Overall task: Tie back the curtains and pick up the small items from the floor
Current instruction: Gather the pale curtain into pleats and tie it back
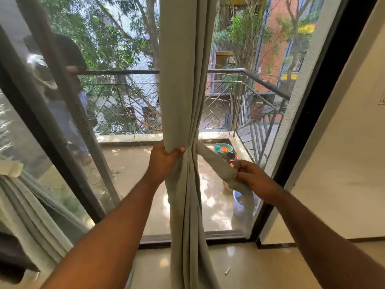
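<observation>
A grey-green curtain [183, 80] hangs gathered in the middle of the glass door. My left hand [163, 161] clutches the bunched folds at about waist height. A matching fabric tie-back strip [216, 163] runs from behind the gather out to the right, and my right hand [252, 178] pinches its end. A small white item [227, 270] lies on the tiled floor just right of the curtain's foot.
A second curtain [31, 209] hangs gathered at the left edge. Behind the glass a person [68, 97] stands on the balcony by a metal railing [260, 84]. A teal basket [223, 148] sits on the balcony floor. A cream wall [343, 163] stands to the right.
</observation>
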